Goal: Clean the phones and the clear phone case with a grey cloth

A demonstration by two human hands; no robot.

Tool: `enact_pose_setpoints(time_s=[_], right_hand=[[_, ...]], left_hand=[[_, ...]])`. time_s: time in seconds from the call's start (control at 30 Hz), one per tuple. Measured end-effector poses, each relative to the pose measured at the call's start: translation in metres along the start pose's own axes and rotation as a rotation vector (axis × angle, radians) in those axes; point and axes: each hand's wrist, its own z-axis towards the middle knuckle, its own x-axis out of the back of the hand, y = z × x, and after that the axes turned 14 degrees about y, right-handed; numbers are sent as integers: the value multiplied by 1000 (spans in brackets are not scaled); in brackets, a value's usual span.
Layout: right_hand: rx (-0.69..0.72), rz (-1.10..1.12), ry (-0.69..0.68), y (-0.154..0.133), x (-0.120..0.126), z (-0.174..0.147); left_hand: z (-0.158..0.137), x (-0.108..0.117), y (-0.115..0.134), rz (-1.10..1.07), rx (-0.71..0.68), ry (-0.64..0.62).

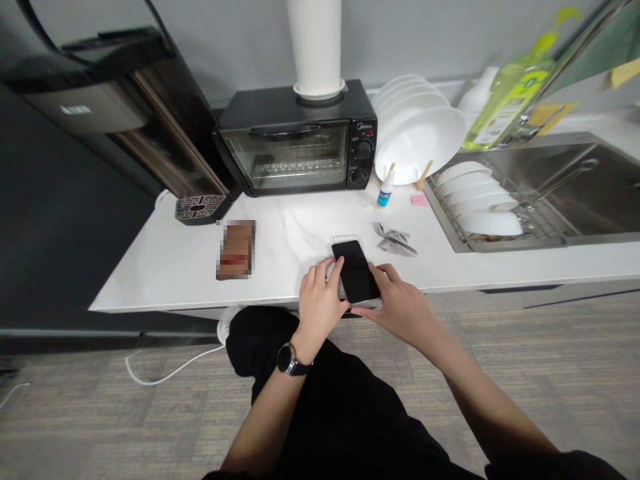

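A black-screened smartphone point(354, 270) lies face up near the front edge of the white counter, tilted slightly. My left hand point(320, 297) grips its left side, the thumb resting at the screen's edge. On the opposite side, my right hand point(397, 300) holds the right edge and lower corner between thumb and fingers. A pale strip point(346, 238) shows just beyond the phone's top end; what it belongs to is mostly hidden. To the right lies a crumpled grey cloth point(395, 240). Behind that stands a small white-and-blue bottle point(385, 190).
A blurred-out brown item point(237, 250) lies on the left of the counter point(295, 220), before a dark drinks machine point(175, 127). At the back is a toaster oven point(300, 143). White plates point(420, 137), pink notes point(419, 200) and a sink point(575, 200) with bowls are rightward.
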Motion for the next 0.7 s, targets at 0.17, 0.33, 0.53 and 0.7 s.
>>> enact_pose_setpoints(time_s=[0.17,0.33,0.53,0.7], right_hand=[[55,172,35,22,4,11],[158,313,52,38,-1,24],[237,400,70,44,-23,29],[195,433,164,45,-36,31]], left_hand=[[10,7,-7,41,-41,-69],[16,9,-14,81,-124,-123],[28,16,-22,19,-148,-157],[37,21,-22,4,-124,-197]])
